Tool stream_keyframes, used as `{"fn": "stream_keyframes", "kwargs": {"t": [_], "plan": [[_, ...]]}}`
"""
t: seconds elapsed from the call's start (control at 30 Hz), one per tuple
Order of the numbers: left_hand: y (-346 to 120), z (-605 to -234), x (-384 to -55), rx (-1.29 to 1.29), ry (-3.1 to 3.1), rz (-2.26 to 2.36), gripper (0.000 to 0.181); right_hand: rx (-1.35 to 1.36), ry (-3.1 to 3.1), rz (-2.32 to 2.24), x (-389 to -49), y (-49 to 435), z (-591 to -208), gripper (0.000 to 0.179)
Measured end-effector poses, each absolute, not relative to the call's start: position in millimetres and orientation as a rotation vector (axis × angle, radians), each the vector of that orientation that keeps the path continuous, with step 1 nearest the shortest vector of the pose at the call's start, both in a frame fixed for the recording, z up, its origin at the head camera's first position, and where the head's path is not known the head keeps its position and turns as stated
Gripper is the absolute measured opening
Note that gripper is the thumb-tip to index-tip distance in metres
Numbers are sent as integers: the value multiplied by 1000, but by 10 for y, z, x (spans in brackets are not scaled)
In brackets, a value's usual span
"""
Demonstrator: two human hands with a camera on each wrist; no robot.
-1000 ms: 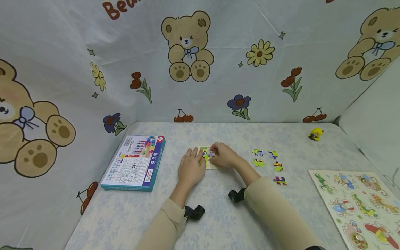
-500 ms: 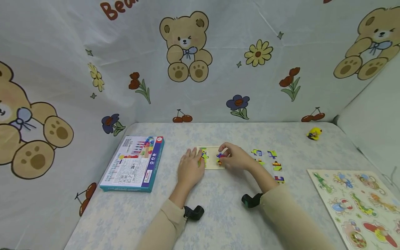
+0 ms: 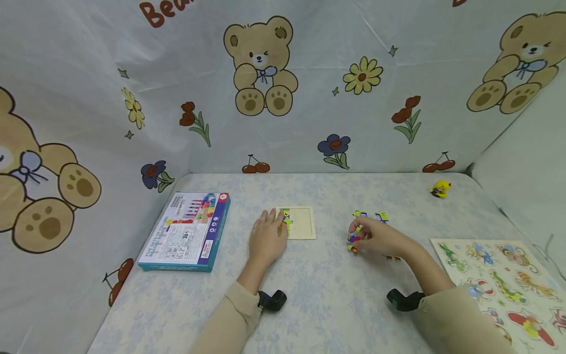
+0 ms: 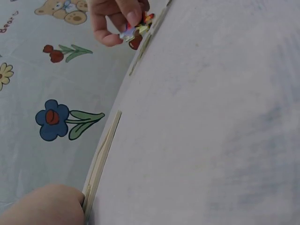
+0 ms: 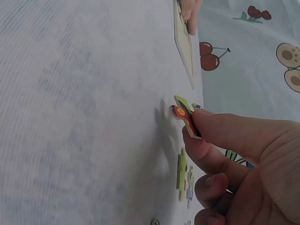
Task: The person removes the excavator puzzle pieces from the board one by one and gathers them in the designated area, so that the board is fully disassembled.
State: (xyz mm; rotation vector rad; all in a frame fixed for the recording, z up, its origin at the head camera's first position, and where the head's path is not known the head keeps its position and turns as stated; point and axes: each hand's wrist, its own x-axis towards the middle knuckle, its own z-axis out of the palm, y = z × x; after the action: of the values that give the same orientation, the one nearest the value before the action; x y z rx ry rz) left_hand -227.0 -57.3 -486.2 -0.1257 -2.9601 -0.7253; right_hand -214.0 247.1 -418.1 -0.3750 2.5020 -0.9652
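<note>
Jigsaw piece, at three o'clock from the puzzle tray; my right grip pinches it; likely light, stiff, best held edgewise.

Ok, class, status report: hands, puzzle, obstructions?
Left hand partly covers puzzle board. Right hand pinches jigsaw piece above tabletop. No obstruction seen between piece and board.

Red-and-green puzzle piece, cream puzzle board, blue-mottled white tabletop
</note>
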Motion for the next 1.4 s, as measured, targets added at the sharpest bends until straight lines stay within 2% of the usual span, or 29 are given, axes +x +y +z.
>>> {"fn": "stream_keyframes", "kwargs": {"t": [0.23,0.63,0.9,1.17,1.4], "plan": [[-576,-4859,-2274,-123,-2967,-721,50,-328,2506,-926,-2047,2684,-4202,28],[-575,-4860,-2263,-124,-2959,-741,50,-377,2690,-720,-1971,2655,-4227,23],[-583,-4863,-2272,-127,-2951,-734,50,-388,2776,-583,-1949,2619,-4191,33],[-593,-4873,-2281,-129,-2938,-763,52,-429,2734,-824,-2083,2487,-4164,24],[-593,-4862,-2277,-99,-2925,-818,55,-399,2713,-921,-2328,2133,-4209,25]]}}
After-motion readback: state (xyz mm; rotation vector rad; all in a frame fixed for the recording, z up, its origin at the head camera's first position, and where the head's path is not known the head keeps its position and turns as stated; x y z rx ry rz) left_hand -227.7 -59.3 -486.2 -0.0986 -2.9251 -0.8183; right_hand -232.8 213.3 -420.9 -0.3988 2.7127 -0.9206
